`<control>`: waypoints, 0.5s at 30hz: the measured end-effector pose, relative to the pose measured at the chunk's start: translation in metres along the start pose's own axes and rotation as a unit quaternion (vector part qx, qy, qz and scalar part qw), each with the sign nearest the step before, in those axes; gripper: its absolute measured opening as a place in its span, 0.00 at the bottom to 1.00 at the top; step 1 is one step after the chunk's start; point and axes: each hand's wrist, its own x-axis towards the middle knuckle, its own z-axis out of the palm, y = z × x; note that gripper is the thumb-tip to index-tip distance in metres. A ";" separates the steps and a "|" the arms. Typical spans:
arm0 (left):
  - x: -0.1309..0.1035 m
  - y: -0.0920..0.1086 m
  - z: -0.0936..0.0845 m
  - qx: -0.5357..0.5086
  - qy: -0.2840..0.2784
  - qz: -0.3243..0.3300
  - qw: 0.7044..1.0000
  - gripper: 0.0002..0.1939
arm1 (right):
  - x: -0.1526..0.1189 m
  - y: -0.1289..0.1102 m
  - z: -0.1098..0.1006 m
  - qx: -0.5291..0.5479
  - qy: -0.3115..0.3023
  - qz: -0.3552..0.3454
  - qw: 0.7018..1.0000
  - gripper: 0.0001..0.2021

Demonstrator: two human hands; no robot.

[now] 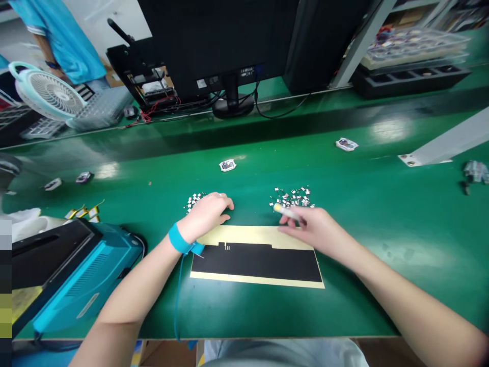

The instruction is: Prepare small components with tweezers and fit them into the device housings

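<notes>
A sheet with a yellow border (pixel 244 234) and a black middle lies flat on the green table. My left hand (pixel 209 211), with a blue strap on the wrist, rests by its upper left corner, fingers curved and apart, nothing visible in them. Beside that hand is a small pile of white and black parts (pixel 193 200). My right hand (pixel 309 224) holds a whitish pen-like tool (pixel 287 211) with a yellow end, above the sheet's upper right edge. The tool's yellow end is close to a second pile of small parts (pixel 294 196).
A monitor (pixel 229 46) stands at the back, a fan (pixel 53 92) at the back left. A blue machine (pixel 87 275) sits at the left. Small white devices (pixel 228 165) lie behind the piles. A metal brace (pixel 451 137) meets the table at right. A person in blue (pixel 69 41) stands beyond.
</notes>
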 end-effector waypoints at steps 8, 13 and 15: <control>-0.007 0.000 -0.002 0.139 -0.064 0.003 0.988 0.03 | -0.027 -0.024 0.023 -0.257 -0.104 -0.084 0.957 0.07; -0.005 0.001 0.000 0.118 -0.064 0.012 0.991 0.04 | -0.026 -0.022 0.024 -0.265 -0.097 -0.076 0.956 0.07; -0.003 0.003 0.002 0.101 -0.052 0.029 0.993 0.04 | -0.025 -0.021 0.023 -0.259 -0.093 -0.073 0.959 0.07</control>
